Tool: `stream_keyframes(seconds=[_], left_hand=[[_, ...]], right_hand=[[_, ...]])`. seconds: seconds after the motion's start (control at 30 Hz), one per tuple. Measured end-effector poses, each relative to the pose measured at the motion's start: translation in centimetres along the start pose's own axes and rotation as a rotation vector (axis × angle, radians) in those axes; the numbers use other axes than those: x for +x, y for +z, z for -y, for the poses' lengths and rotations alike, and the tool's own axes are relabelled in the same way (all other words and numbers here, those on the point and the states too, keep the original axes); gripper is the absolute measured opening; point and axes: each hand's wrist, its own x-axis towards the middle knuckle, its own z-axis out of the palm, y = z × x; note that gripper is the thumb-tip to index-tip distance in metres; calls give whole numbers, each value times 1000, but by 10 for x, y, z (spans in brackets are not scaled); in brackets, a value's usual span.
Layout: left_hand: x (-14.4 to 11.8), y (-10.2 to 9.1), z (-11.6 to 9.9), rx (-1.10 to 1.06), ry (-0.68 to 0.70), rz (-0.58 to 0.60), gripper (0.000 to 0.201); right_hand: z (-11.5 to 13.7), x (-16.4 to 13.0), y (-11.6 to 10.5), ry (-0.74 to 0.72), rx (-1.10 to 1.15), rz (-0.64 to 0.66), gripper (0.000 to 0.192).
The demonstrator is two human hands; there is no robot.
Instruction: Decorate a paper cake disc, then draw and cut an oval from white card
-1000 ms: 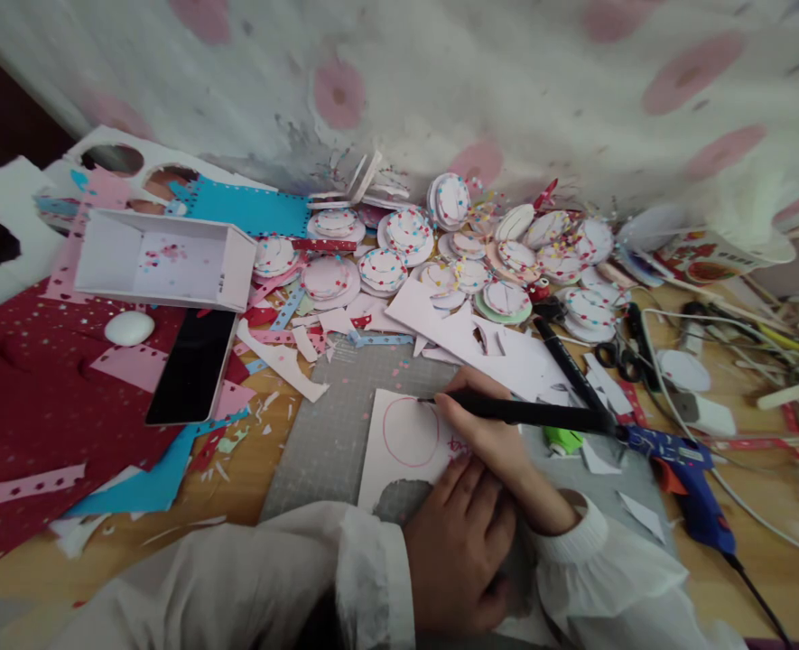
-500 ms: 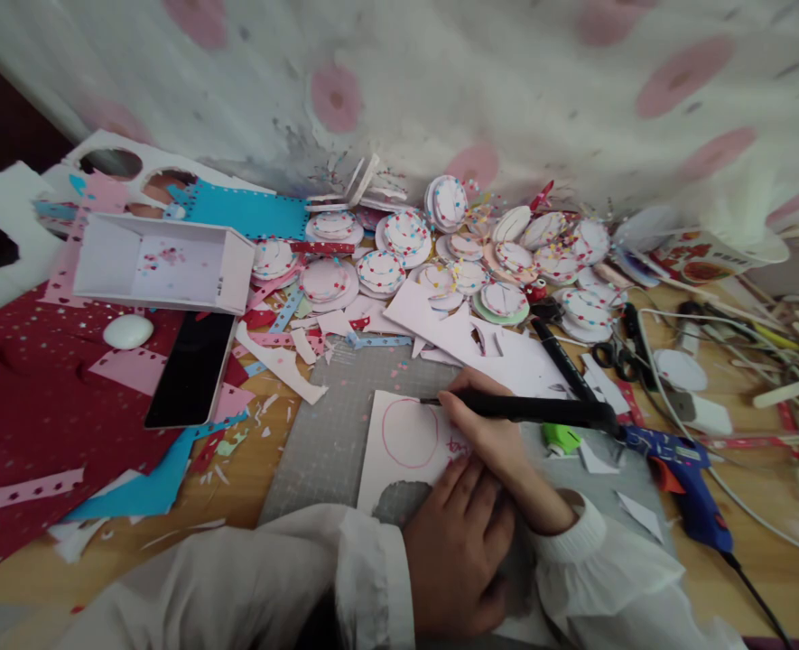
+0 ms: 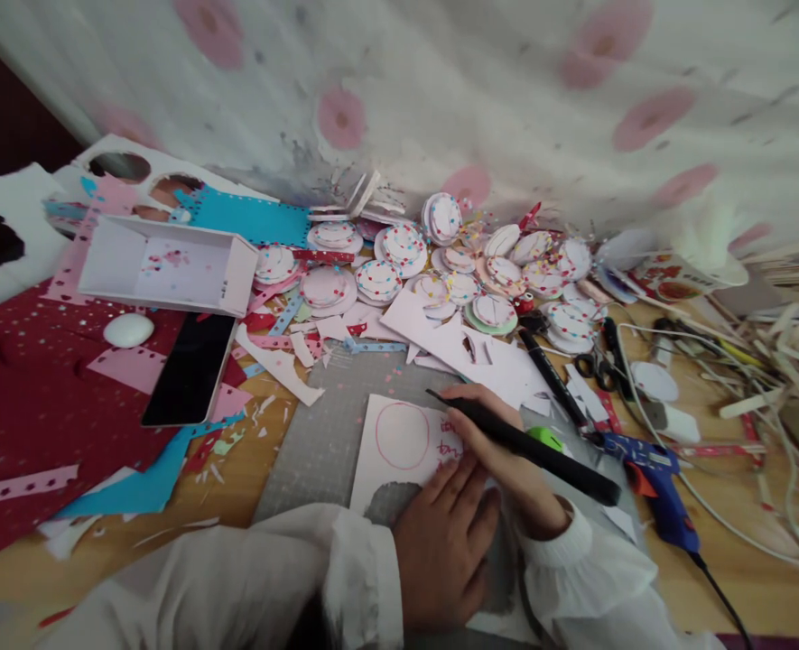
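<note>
- Pale pink paper card (image 3: 399,442) with a red drawn circle lies on the grey cutting mat (image 3: 318,442), near the worktop's front edge; likely light, thin and easily creased, so best pressed flat or lifted by an edge.
- Left hand (image 3: 443,542) lies flat and spread on the card's near end, pinning it.
- Right hand (image 3: 500,447) pinches a long black pen (image 3: 521,438), tip just above the card's far right corner, beside small red marks.
- White open cardboard box (image 3: 169,269) towards the worktop's back left holds only a few pink specks.
- Round paper discs dotted with confetti (image 3: 440,262) pile along the back edge.
</note>
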Motion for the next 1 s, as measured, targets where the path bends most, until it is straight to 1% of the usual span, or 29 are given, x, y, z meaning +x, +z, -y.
stream_keyframes(seconds=[0.07, 0.17, 0.37, 0.63, 0.8, 0.93, 1.0], left_hand=[[0, 0, 1, 3, -8, -12, 62], [0, 1, 1, 10, 6, -17, 61], [0, 6, -1, 24, -23, -31, 61], [1, -5, 2, 13, 34, 17, 61], [1, -4, 3, 32, 40, 8, 60], [1, -3, 2, 34, 39, 7, 60], [1, -2, 2, 40, 37, 8, 59]], right_hand=[[-1, 1, 3, -7, 2, 22, 13], [-1, 1, 6, 27, 5, 53, 14], [0, 0, 6, 34, -10, 42, 14], [0, 1, 8, 38, -48, 42, 15], [-1, -2, 7, 41, -65, 82, 16], [2, -4, 6, 1, -96, 125, 17], [3, -5, 7, -4, -104, 113, 19]])
